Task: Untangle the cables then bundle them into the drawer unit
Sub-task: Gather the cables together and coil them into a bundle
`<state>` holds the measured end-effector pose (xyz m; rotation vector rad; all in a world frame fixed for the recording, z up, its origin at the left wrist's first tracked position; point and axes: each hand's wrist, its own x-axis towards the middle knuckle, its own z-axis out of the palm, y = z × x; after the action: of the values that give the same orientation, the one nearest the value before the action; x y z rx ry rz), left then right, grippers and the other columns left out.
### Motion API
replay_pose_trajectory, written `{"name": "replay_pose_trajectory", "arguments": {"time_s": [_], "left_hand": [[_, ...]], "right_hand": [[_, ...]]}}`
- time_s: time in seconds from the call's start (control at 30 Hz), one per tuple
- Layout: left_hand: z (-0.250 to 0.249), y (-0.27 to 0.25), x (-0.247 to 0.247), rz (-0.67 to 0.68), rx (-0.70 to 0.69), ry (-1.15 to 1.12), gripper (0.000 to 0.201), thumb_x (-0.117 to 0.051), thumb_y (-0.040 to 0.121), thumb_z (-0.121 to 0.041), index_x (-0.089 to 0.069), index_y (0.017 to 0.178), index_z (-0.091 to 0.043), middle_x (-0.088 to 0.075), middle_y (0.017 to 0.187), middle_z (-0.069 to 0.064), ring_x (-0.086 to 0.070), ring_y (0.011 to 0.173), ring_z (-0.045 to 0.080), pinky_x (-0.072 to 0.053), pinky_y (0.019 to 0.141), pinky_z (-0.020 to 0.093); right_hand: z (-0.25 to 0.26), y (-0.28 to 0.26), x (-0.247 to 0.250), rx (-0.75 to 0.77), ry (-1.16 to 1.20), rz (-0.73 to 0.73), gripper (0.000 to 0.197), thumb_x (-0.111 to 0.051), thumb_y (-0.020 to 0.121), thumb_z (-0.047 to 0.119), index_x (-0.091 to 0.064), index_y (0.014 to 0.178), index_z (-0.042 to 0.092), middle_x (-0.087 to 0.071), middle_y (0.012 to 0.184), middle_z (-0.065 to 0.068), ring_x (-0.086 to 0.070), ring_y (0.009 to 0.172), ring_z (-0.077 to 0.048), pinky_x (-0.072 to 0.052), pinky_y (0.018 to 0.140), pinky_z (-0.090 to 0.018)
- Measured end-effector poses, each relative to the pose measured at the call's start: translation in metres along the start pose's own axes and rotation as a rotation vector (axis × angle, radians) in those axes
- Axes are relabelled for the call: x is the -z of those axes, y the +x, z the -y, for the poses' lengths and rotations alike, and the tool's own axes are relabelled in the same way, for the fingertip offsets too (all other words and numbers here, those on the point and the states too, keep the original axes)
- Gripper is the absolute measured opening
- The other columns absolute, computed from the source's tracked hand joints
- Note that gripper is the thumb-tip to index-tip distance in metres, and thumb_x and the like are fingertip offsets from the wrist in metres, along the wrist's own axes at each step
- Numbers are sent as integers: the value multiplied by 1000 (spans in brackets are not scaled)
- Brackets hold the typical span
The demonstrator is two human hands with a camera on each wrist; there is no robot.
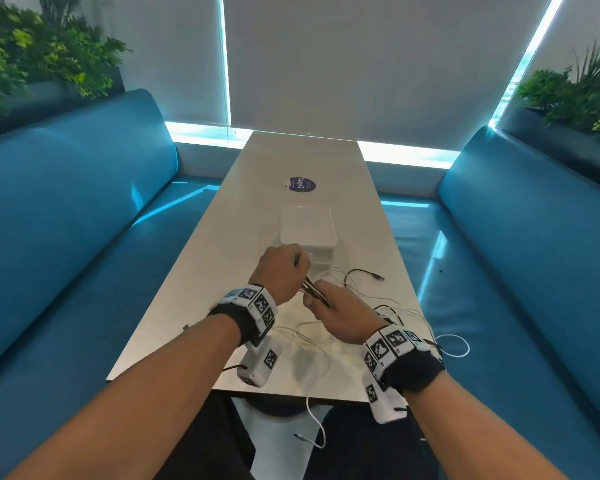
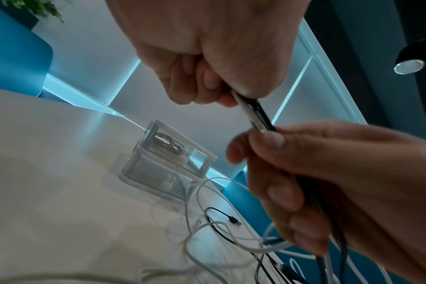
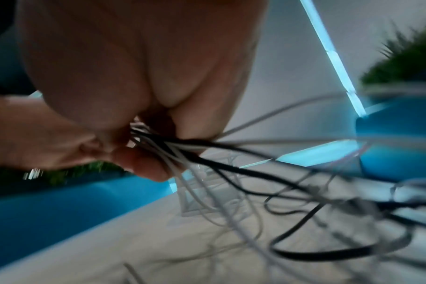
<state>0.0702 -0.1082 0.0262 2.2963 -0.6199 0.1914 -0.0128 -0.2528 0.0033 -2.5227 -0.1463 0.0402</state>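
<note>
Both fists curled round cable bundle mid-frame: left hand, right hand. Risk: hard pull tightens loose tangle, drags drawer unit.

Dim, window-lit; blurred right-wrist view

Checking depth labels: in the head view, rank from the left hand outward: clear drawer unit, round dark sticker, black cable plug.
1. Clear plastic drawer unit, just beyond the left hand.
2. Black cable plug, to the right.
3. Round dark sticker, farther up the white table.
</note>
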Motion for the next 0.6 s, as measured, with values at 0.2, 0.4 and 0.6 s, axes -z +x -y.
{"name": "replay_pose_trajectory", "arguments": {"time_s": [0.2, 0.4, 0.6], "left_hand": [[17, -3, -4, -28, 49, -115, 40, -49, 100, -37, -49, 67, -15, -53, 57, -1, -48, 52, 18, -38, 55, 33], [46, -16, 12, 110, 276, -211, 66, -38, 80, -84, -56, 96, -22, -69, 92, 2, -69, 77, 23, -55, 76, 39], [20, -29, 5, 315, 220, -226, 75, -29, 94, -73, -70, 83, -11, -70, 74, 3, -65, 73, 19, -50, 79, 36]], "right_hand": [[-2, 0, -6, 22, -91, -61, 25, -33, 104, 36, -49, 97, 18, -66, 90, -6, -59, 79, -28, -49, 73, -43], [2, 8, -1, -27, -13, -170, 26, -32, 104, 34, -50, 90, 22, -58, 76, -1, -55, 68, -23, -41, 62, -36], [28, 19, -10, 94, -36, -95, 19, -39, 99, 15, -57, 94, 15, -66, 84, -6, -62, 73, -25, -52, 70, -41]]}}
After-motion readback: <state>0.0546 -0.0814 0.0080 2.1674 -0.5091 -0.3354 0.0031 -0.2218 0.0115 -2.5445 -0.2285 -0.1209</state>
